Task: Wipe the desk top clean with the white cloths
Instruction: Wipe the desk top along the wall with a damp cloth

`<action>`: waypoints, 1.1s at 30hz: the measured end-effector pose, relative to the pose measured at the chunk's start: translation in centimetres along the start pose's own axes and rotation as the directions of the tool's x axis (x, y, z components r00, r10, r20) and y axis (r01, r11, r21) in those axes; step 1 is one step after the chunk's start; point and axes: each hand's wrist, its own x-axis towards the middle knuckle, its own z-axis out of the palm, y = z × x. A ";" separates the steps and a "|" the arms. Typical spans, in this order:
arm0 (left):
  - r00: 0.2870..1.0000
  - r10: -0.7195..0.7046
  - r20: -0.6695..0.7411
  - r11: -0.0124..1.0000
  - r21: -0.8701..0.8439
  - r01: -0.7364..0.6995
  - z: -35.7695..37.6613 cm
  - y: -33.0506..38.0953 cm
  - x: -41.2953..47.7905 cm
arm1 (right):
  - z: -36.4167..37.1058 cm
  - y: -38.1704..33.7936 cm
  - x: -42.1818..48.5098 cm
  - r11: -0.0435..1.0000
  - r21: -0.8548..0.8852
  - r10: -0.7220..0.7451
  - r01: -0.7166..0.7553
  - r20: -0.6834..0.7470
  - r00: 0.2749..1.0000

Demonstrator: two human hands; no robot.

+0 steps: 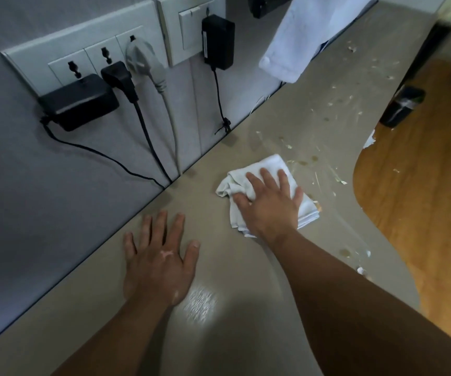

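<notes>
A crumpled white cloth [269,165] lies on the beige desk top [232,335], near its middle. My right hand [269,202] presses flat on the cloth, fingers spread and straight. My left hand [159,256] rests flat on the bare desk close to the wall, fingers spread. Pale crumbs and smears [335,115] litter the desk beyond the cloth, toward the far right. A second white cloth [300,36] hangs over the desk at the top, by the wall.
A grey wall panel [42,199] runs along the left with sockets, black adapters [78,101] and cables [148,137] dropping to the desk edge. The desk's curved right edge borders a wooden floor [422,185], where a dark bin [402,107] stands.
</notes>
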 end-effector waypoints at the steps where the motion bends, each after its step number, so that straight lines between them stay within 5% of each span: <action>1: 1.000 0.001 -0.003 1.000 -0.003 -0.001 0.0 0.0 0.1 | 0.1 -0.3 -0.5 1.000 0.009 0.008 -0.008 -0.008 1.000; 13: 0.999 0.010 0.031 1.000 -0.006 -0.010 -0.2 0.3 0.8 | 2.3 2.1 -18.8 0.956 -0.053 -0.294 0.289 -0.141 0.945; 18: 0.998 0.069 0.011 0.993 -0.098 -0.068 -0.7 3.9 1.1 | 2.0 4.2 -17.6 0.941 -0.090 -0.334 0.326 -0.094 0.938; 23: 0.999 0.048 0.005 0.984 -0.172 -0.047 0.0 7.4 1.6 | 0.4 6.5 -10.0 0.982 -0.090 -0.178 0.169 -0.102 0.979; 33: 0.999 0.023 0.023 0.999 -0.045 -0.022 0.6 8.2 1.6 | -3.0 9.7 1.6 0.977 -0.034 0.210 -0.210 0.000 0.978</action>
